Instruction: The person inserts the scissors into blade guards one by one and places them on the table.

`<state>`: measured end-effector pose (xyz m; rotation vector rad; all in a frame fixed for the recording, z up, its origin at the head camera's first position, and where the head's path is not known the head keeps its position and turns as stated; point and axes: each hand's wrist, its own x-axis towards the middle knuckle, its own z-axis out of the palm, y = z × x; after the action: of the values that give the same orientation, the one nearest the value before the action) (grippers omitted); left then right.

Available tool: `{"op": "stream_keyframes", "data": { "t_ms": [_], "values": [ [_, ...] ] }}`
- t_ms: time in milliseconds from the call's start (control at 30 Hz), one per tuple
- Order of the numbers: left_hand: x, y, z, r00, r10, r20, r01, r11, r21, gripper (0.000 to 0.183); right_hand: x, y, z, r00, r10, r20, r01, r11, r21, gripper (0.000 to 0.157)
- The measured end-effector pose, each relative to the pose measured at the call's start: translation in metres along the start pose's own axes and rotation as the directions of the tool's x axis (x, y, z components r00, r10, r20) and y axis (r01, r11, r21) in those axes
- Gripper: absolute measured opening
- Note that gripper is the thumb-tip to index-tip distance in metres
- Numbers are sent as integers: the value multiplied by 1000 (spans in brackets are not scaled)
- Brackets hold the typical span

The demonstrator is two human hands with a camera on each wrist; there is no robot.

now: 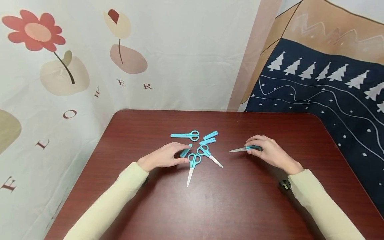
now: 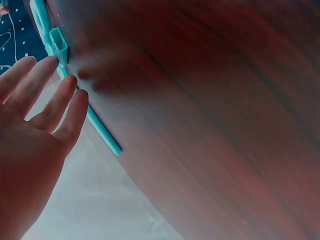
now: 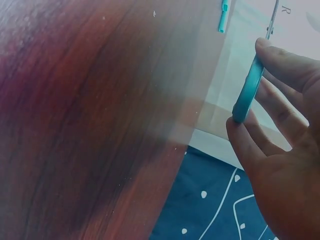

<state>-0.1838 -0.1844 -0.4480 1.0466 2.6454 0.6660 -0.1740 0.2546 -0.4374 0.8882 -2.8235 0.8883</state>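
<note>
My right hand pinches a pair of small scissors by its blue handles, its bare blade pointing left above the table. Fingers spread and fairly straight, my left hand reaches around a blue scissors cap, index fingertip right at its upper end. In the left wrist view the cap's hollow end shows beside the fingertips. Close to the left thumb lie uncapped scissors, blade toward me. Another uncapped pair lies to its right, its blade angled toward the front right.
Capped blue scissors lie behind the left hand. Two loose blue caps, an upper cap and a lower cap, lie to their right. The dark red wooden table ends at a patterned cloth behind.
</note>
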Motion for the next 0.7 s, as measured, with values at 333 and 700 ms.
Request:
{"op": "stream_keyframes", "data": {
  "t_ms": [333,700],
  "values": [
    [-31,-9,-9,997,-70,-22,69,997,-40,65,0,-3,3,1000,13,4,-13,1000,4,22],
    [-58,-4,-5,996,-90,-3,87,975,-206,69,1,-4,4,1000,19,0,-19,1000,8,22]
  ]
}}
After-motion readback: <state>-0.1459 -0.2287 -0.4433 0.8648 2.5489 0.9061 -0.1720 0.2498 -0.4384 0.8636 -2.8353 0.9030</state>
